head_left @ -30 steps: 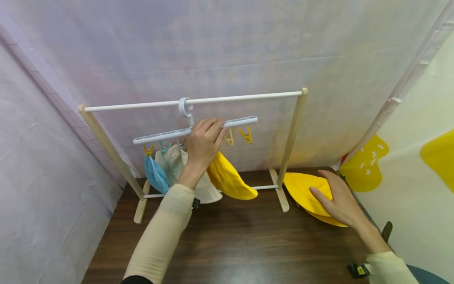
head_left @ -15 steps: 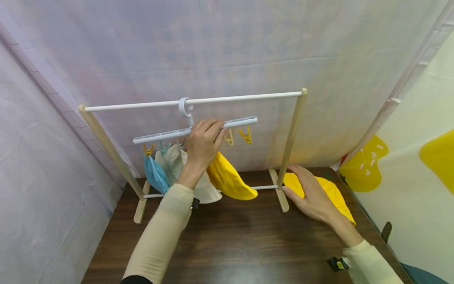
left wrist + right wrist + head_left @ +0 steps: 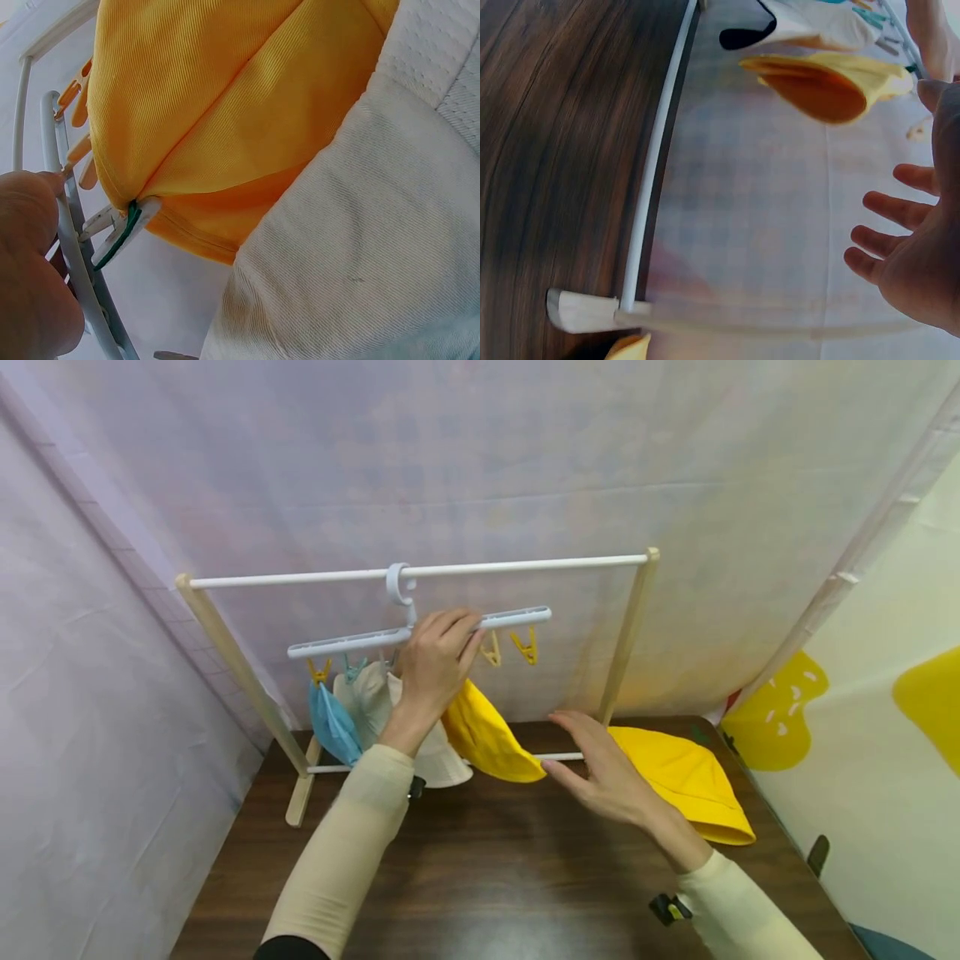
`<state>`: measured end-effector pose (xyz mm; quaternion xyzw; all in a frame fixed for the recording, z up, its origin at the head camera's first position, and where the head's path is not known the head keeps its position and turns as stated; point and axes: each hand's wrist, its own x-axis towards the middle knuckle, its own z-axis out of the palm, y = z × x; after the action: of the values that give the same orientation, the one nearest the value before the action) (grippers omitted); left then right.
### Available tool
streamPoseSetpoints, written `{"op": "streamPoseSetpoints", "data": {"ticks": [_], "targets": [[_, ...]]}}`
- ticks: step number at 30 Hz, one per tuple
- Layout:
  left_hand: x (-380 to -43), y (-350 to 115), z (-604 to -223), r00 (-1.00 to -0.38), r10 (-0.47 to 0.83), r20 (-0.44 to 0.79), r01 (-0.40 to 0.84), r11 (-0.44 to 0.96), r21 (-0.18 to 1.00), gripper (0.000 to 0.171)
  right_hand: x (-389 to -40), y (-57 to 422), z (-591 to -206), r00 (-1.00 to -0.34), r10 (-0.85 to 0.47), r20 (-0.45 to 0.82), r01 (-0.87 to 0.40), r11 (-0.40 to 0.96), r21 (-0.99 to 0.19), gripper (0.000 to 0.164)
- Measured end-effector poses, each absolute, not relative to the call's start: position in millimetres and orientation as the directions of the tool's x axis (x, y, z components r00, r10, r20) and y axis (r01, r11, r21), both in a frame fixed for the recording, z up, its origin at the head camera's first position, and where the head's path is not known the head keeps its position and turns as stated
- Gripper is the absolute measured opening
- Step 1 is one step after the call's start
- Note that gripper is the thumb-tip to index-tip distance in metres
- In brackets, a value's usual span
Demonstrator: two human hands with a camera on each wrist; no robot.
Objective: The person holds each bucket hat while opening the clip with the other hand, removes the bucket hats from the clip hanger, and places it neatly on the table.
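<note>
My left hand (image 3: 435, 668) grips the middle of a pale grey clip hanger (image 3: 345, 643), which hooks over the rack's top rail. From a clip under it hangs a yellow bucket hat (image 3: 487, 739); the left wrist view shows the clothespin (image 3: 127, 229) biting its edge. Beside it dangle a cream hat (image 3: 442, 764) and a light-blue cloth piece (image 3: 332, 727). My right hand (image 3: 611, 777) is in the air with fingers spread, fingertips close to the hanging hat's brim, holding nothing. A cream clip (image 3: 491, 649) and an orange-yellow clip (image 3: 527, 647) hang bare.
The wooden rack with its white top rail (image 3: 525, 567) stands at the back of the dark wood table (image 3: 480, 877). Another yellow hat (image 3: 686, 777) lies at the table's right, beside the rack's post (image 3: 630, 635). Pale cloth walls (image 3: 487, 460) enclose the table.
My right hand has moved left, from over the yellow hat on the table, past the rack's right post, towards the hanging yellow hat. My left hand keeps its grip on the hanger.
</note>
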<state>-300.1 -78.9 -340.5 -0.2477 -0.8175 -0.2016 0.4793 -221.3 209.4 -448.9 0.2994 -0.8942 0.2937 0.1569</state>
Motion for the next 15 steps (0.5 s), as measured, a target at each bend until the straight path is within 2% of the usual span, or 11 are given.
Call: {"op": "streamPoseSetpoints", "data": {"ticks": [15], "targets": [[-297.9, -78.3, -340.2, -0.424, 0.206, 0.882, 0.595, 0.797, 0.100, 0.024, -229.3, 175.2, -441.7, -0.722, -0.487, 0.492, -0.685, 0.602, -0.410, 0.066]]}}
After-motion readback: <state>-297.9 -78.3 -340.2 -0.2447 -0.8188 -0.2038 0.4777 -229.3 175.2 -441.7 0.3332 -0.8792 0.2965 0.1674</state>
